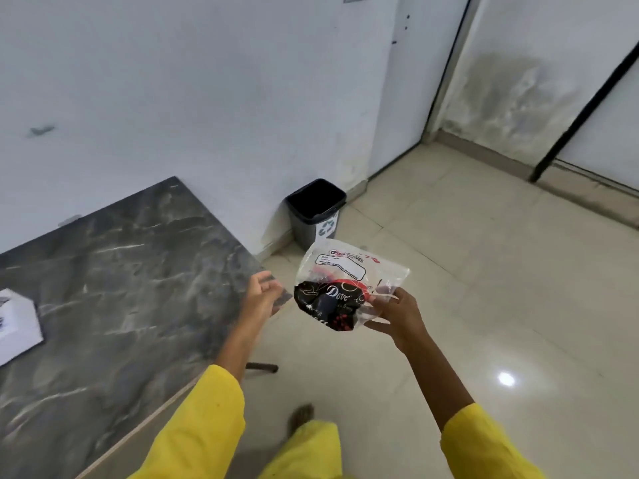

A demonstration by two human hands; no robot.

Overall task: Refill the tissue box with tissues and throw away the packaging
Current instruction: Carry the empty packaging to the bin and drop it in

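Observation:
My right hand (397, 316) grips the empty tissue packaging (342, 285), a crumpled clear plastic wrapper with a black and red printed part. It hangs in the air over the floor, just right of the table's corner. My left hand (261, 295) hovers beside the wrapper, loosely curled with nothing in it and not touching the plastic. A black waste bin (314, 212) with a recycling mark stands open on the floor against the wall, beyond the wrapper. The white tissue box (17, 323) lies on the table at the far left, partly cut off by the frame.
The dark marble-patterned table (114, 295) fills the left side, its corner near my left hand. Beige floor tiles (484, 288) stretch to the right. A white wall runs behind the bin, with doors at the right. My foot (301, 416) shows below.

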